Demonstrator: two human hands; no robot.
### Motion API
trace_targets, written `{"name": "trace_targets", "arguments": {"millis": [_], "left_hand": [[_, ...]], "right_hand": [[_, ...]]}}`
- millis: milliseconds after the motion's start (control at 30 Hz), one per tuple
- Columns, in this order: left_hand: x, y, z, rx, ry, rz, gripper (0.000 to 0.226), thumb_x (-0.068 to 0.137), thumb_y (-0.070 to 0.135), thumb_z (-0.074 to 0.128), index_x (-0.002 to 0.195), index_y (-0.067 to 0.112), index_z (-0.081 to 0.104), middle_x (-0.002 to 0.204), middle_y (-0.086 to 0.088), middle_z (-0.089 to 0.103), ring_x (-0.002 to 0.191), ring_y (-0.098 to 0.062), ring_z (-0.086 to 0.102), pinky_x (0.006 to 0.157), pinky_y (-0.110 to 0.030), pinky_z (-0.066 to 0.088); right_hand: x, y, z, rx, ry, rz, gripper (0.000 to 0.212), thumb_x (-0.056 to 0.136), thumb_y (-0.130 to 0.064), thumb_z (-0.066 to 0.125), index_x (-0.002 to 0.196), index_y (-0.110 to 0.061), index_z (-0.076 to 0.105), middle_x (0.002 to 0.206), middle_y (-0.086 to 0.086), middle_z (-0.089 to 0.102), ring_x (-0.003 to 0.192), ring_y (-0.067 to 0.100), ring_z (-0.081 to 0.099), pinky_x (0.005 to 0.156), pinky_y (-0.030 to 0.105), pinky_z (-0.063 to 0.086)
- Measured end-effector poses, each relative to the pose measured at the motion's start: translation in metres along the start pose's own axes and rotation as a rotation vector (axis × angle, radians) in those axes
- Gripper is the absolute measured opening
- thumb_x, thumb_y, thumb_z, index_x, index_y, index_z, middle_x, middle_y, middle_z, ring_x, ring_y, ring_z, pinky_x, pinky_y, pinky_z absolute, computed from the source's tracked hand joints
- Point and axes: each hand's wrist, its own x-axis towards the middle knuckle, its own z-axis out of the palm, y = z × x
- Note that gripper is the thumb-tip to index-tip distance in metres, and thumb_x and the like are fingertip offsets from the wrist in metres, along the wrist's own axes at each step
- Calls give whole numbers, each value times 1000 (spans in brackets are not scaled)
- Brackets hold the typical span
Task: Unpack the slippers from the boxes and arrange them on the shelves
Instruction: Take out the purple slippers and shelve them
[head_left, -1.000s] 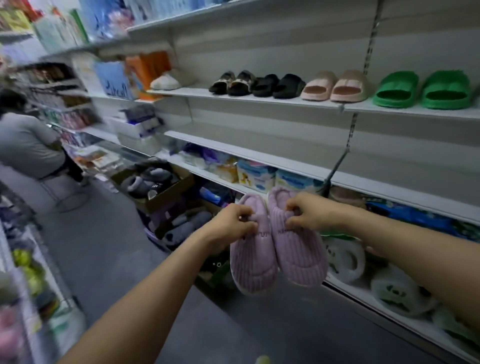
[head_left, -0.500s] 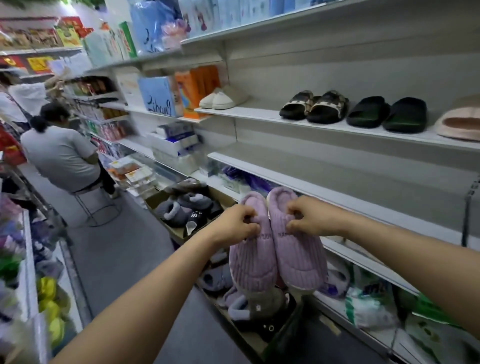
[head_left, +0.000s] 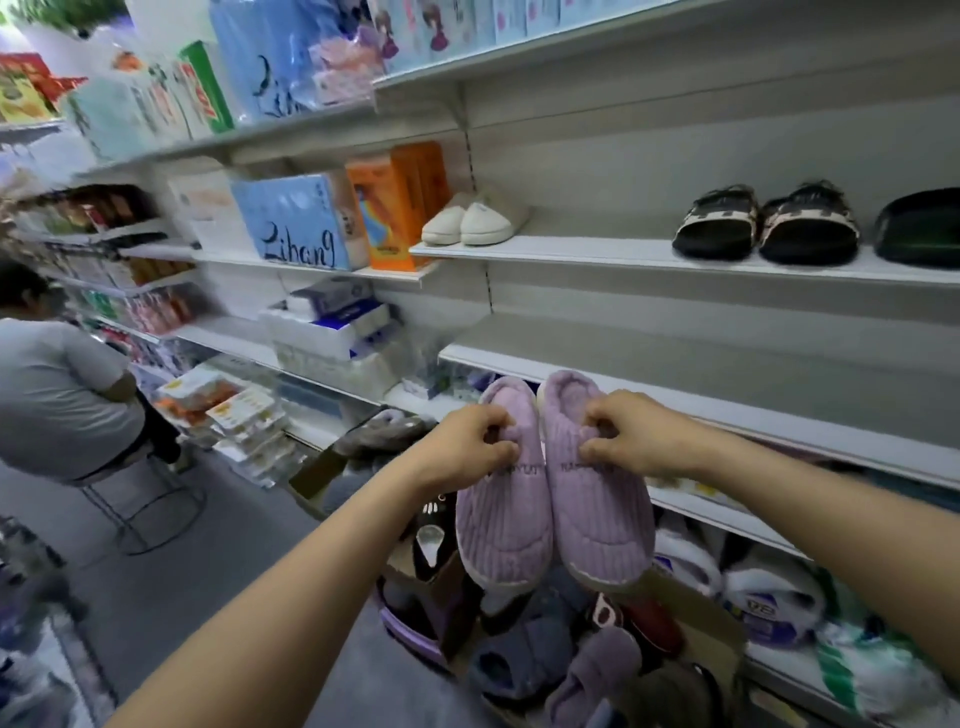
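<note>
I hold a pair of purple ribbed slippers side by side in front of me, toes hanging down. My left hand (head_left: 462, 447) pinches the collar of the left purple slipper (head_left: 504, 525). My right hand (head_left: 631, 434) pinches the collar of the right purple slipper (head_left: 597, 519). They hang in front of a bare white shelf (head_left: 727, 384). Below them stands an open cardboard box (head_left: 696, 623) with several dark and purple slippers. On the shelf above sit white slippers (head_left: 475, 221) and black patterned slides (head_left: 763, 223).
A person in a grey shirt (head_left: 57, 395) sits on a stool at the left in the aisle. Tissue packs (head_left: 296, 223) and an orange box (head_left: 395, 202) fill the left shelves. Bagged goods (head_left: 769, 587) lie on the low shelf at right. Another box (head_left: 363, 457) stands farther along the floor.
My view has swung left along the shelves and drawn closer. Both hands keep the purple pair at about the same spot in front of me; the green and pink slides have left the view.
</note>
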Motion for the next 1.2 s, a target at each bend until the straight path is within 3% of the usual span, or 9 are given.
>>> {"name": "trace_targets", "arguments": {"millis": [133,333,467,600,767,900,1033,1100,1200], "left_hand": [[27,-36,-36,33,-1,80,16,81,19,61,82,3,58,77,-18,61,69,-19,51,72,-42,47],[91,-52,-65,108,21,205,10,82,19,60,82,10,58,73,-6,58,72,-25,54,69,-39,46],[146,-42,-84,88,54,273,10,83,15,58,87,6,59,75,-7,57,72,-22,51,69,-39,44],[203,-26,-93,124,64,320,11,86,13,54,90,3,55,78,-8,54,72,-24,48,62,-33,33],[285,-12,-111,111,140,395,9,84,10,54,82,2,54,75,-8,52,72,-27,48,66,-38,40],[348,-2,-122,80,161,404,13,83,10,54,73,13,47,66,-1,47,70,-25,44,60,-32,31],[407,1,-120,49,139,390,11,84,9,53,75,12,49,73,-5,51,72,-24,46,59,-28,29],[435,-5,-111,-9,129,355,4,87,11,52,85,9,54,86,-10,59,80,-26,53,65,-27,34],[456,-12,-93,-192,40,280,40,91,22,54,128,10,47,129,-15,50,116,-29,52,99,-33,42]], "right_hand": [[44,-22,7,29,63,47,31,79,-29,69,60,-21,45,62,-6,47,66,19,47,63,34,39],[102,-25,-12,21,139,90,31,80,-23,66,60,-23,42,62,-7,46,65,17,46,52,23,31],[142,-11,-44,-44,215,137,30,80,-24,66,60,-24,43,64,-8,47,69,19,48,59,29,33],[181,10,-76,-89,282,164,32,79,-22,67,59,-25,42,65,-10,44,69,20,46,55,30,31],[229,47,-115,-117,380,233,19,80,-23,65,67,-18,51,71,1,52,72,25,51,64,34,39],[271,74,-143,-109,466,271,22,79,-18,64,64,-20,48,71,1,52,74,24,52,67,34,42],[311,101,-153,-111,526,356,6,82,-19,63,87,-14,62,93,12,63,92,31,60,77,35,47],[328,115,-148,-92,494,390,31,81,-20,65,111,-12,62,116,13,62,108,31,57,91,35,47],[336,125,-139,-43,421,392,62,78,-29,67,135,-18,45,134,12,48,124,28,47,105,38,40]]}}
